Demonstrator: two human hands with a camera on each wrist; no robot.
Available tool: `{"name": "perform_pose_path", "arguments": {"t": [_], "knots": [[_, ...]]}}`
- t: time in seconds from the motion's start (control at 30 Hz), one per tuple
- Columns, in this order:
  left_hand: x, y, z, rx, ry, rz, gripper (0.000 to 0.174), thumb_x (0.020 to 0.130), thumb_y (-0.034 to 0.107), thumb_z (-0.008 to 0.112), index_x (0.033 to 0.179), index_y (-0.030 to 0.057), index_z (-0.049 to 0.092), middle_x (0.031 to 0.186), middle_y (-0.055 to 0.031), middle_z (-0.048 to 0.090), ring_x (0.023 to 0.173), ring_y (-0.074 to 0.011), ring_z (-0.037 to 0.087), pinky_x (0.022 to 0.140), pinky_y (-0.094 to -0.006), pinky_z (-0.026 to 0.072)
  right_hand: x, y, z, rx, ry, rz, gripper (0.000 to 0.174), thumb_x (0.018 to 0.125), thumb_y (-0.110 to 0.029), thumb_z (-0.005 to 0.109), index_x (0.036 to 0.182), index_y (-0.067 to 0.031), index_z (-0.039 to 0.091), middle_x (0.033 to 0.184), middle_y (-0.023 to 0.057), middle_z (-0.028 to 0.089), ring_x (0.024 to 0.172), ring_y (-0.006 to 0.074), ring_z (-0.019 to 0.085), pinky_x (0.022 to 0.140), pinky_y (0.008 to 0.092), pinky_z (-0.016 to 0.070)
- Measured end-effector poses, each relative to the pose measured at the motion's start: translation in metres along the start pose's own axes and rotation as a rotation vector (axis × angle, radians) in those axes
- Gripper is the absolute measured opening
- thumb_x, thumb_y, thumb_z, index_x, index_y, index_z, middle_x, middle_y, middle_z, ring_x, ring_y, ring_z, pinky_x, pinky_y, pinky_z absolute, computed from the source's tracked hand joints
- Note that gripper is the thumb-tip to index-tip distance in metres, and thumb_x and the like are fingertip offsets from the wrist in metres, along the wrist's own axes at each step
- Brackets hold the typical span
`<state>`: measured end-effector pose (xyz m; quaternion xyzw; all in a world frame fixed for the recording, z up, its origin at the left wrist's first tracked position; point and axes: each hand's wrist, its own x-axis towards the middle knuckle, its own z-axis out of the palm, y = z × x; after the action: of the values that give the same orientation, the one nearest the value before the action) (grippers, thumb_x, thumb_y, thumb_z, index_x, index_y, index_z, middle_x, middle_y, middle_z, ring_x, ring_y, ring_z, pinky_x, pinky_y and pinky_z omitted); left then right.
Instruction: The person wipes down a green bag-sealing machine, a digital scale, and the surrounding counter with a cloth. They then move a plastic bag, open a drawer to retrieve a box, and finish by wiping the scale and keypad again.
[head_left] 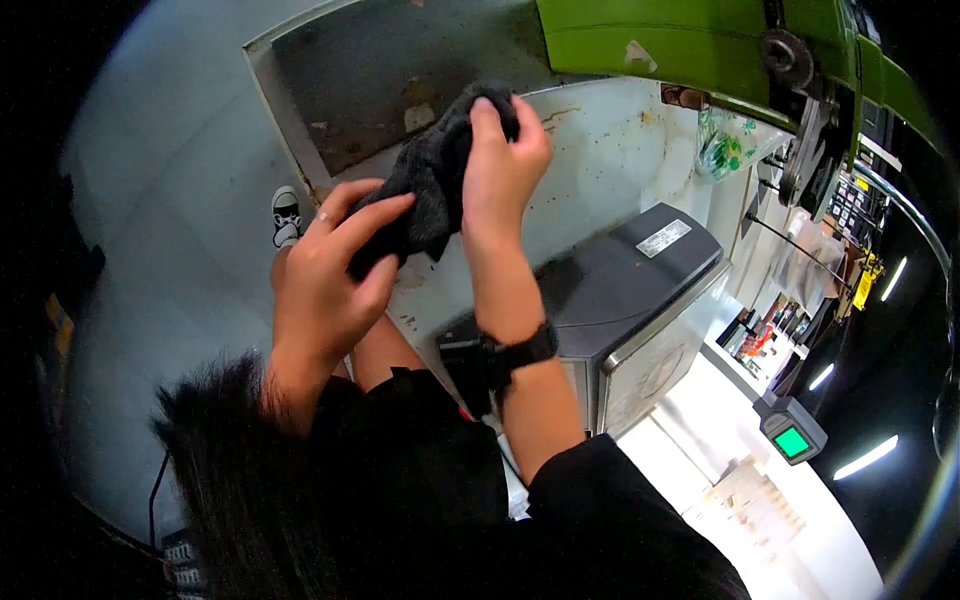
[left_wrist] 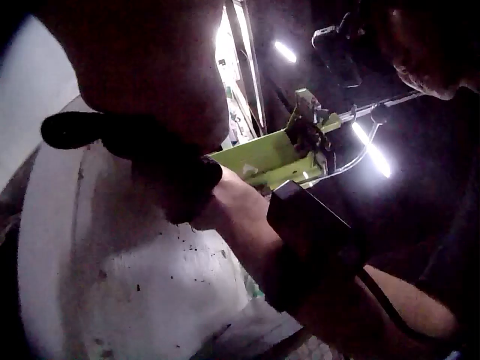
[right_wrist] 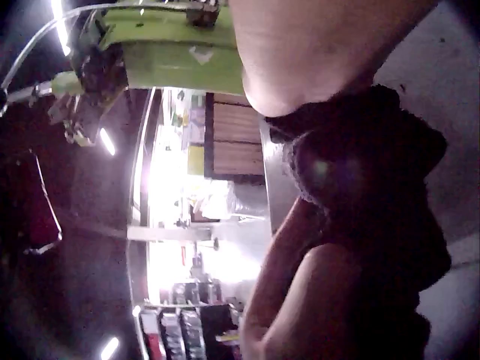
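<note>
A crumpled dark grey cloth (head_left: 425, 185) is bunched between both hands over a pale, stained metal surface. At its upper end the right hand (head_left: 507, 165) pinches a fold between thumb and fingers. The left hand (head_left: 325, 265), with a ring on one finger, holds the lower left end, its thumb beside the cloth. In the left wrist view the cloth (left_wrist: 176, 176) is a dark shape beneath the shadowed left hand (left_wrist: 150, 67). The right wrist view shows the cloth (right_wrist: 375, 180) hanging below the right hand (right_wrist: 322, 52).
A green machine arm (head_left: 660, 40) crosses the top right. Beside the right forearm stands a dark box (head_left: 630, 265) with a white label. The metal surface (head_left: 590, 140) carries brown stains. Further right is a small device with a green screen (head_left: 792, 442). A shoe (head_left: 286, 215) shows on the floor.
</note>
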<state>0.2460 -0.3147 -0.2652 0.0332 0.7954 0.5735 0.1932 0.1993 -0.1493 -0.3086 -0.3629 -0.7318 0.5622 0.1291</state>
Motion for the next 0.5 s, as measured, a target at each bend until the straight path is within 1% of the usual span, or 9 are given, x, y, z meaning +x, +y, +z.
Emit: {"name": "perform_pose_path", "arguments": {"t": [0.07, 0.1, 0.13, 0.17, 0.23, 0.27, 0.37, 0.43, 0.5], "knots": [[0.005, 0.003, 0.001, -0.054, -0.023, 0.01, 0.055, 0.064, -0.002, 0.051, 0.116, 0.0097, 0.062, 0.118, -0.0175, 0.054, 0.108, -0.0341, 0.056, 0.094, -0.0366, 0.0427, 0.0, -0.008, -0.013, 0.198, 0.189, 0.187, 0.038, 0.086, -0.014, 0.059, 0.116, 0.0085, 0.053, 0.105, 0.0157, 0.061, 0.094, 0.0227, 0.058, 0.087, 0.0354, 0.0455], [0.014, 0.007, 0.007, -0.056, -0.091, 0.074, 0.055, 0.065, -0.001, 0.052, 0.119, 0.0106, 0.06, 0.12, -0.0175, 0.053, 0.108, -0.0347, 0.056, 0.093, -0.0366, 0.0435, 0.005, -0.015, -0.025, 0.274, 0.235, 0.234, 0.037, 0.086, -0.012, 0.058, 0.117, 0.0072, 0.053, 0.107, 0.0156, 0.06, 0.095, 0.0231, 0.058, 0.088, 0.0353, 0.0452], [0.024, 0.012, 0.015, -0.064, -0.158, 0.14, 0.056, 0.066, -0.001, 0.053, 0.121, 0.0114, 0.059, 0.122, -0.0176, 0.052, 0.107, -0.0352, 0.056, 0.092, -0.0367, 0.0442, 0.019, -0.016, -0.035, 0.26, 0.356, 0.241, 0.036, 0.086, -0.012, 0.058, 0.116, 0.0079, 0.053, 0.106, 0.0154, 0.061, 0.09, 0.0241, 0.06, 0.083, 0.0361, 0.0484], [0.035, 0.015, 0.026, -0.076, -0.163, 0.144, 0.056, 0.066, -0.001, 0.053, 0.121, 0.0114, 0.059, 0.122, -0.0176, 0.052, 0.107, -0.0352, 0.056, 0.092, -0.0367, 0.0442, 0.035, -0.019, -0.047, 0.3, 0.335, 0.22, 0.035, 0.086, -0.011, 0.058, 0.115, 0.0075, 0.053, 0.104, 0.0149, 0.062, 0.087, 0.0245, 0.061, 0.079, 0.0363, 0.0498], [0.062, 0.021, 0.051, 0.007, -0.168, 0.329, 0.056, 0.071, 0.001, 0.056, 0.126, 0.0135, 0.054, 0.125, -0.0177, 0.049, 0.106, -0.0361, 0.056, 0.089, -0.0384, 0.0469, 0.082, -0.013, -0.07, 0.363, 0.262, 0.155, 0.03, 0.086, -0.008, 0.057, 0.112, 0.0059, 0.057, 0.101, 0.0139, 0.063, 0.081, 0.0253, 0.062, 0.072, 0.0366, 0.0519], [0.075, 0.025, 0.061, -0.006, -0.166, 0.328, 0.056, 0.071, 0.001, 0.056, 0.126, 0.0135, 0.054, 0.125, -0.0177, 0.049, 0.106, -0.0361, 0.056, 0.089, -0.0384, 0.0469, 0.115, -0.002, -0.08, 0.384, 0.214, 0.115, 0.025, 0.085, -0.007, 0.056, 0.108, 0.0045, 0.059, 0.099, 0.0135, 0.064, 0.078, 0.0257, 0.063, 0.069, 0.0367, 0.0524], [0.11, 0.031, 0.086, 0.079, -0.086, 0.402, 0.053, 0.076, 0.004, 0.059, 0.127, 0.0125, 0.05, 0.127, -0.0176, 0.048, 0.103, -0.0366, 0.057, 0.085, -0.0412, 0.0492, 0.201, 0.014, -0.084, 0.342, 0.14, -0.121, 0.021, 0.083, -0.005, 0.058, 0.101, 0.0044, 0.062, 0.097, 0.0138, 0.065, 0.078, 0.0269, 0.063, 0.071, 0.0362, 0.052], [0.127, 0.026, 0.104, 0.136, -0.02, 0.461, 0.05, 0.076, 0.004, 0.059, 0.125, 0.009, 0.05, 0.125, -0.0175, 0.049, 0.1, -0.0355, 0.059, 0.083, -0.0418, 0.0501, 0.225, 0.019, -0.077, 0.27, 0.113, -0.208, 0.021, 0.082, -0.005, 0.058, 0.101, 0.0051, 0.062, 0.096, 0.0146, 0.065, 0.078, 0.0278, 0.063, 0.071, 0.0364, 0.0519], [0.134, 0.027, 0.118, 0.201, -0.076, 0.43, 0.051, 0.074, 0.0, 0.058, 0.123, 0.0063, 0.05, 0.122, -0.0206, 0.05, 0.098, -0.037, 0.059, 0.08, -0.0421, 0.0512, 0.236, 0.027, -0.073, 0.207, 0.105, -0.276, 0.022, 0.082, -0.006, 0.058, 0.101, 0.0057, 0.062, 0.096, 0.0154, 0.065, 0.078, 0.0286, 0.064, 0.072, 0.0366, 0.0518]]}}
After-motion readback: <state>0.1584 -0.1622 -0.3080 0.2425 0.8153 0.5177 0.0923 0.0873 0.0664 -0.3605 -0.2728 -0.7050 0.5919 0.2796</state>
